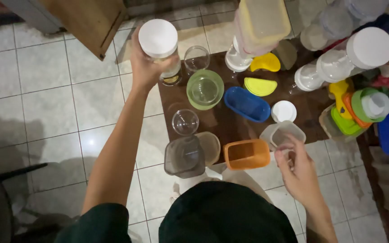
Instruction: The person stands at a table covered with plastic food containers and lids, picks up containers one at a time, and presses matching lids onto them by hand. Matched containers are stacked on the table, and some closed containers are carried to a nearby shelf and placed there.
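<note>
My left hand [146,68] is stretched out to the far left corner of a dark brown low table [223,121] and grips a clear jar with a white round lid [159,39]. My right hand [297,170] hovers at the table's near right edge, fingers curled at a clear square container [287,132]; whether it grips it is unclear. Between the hands lie a green bowl with a clear lid on it [205,89], a blue oval tub [247,104] and an orange rectangular tub [247,154].
A grey square container [184,157], a clear round lid [185,122], yellow lids [260,86] and a small white lid [283,110] crowd the table. Stacked tubs and white-lidded jars [369,47] fill the right. A wooden door [91,22] stands far left on white floor tiles.
</note>
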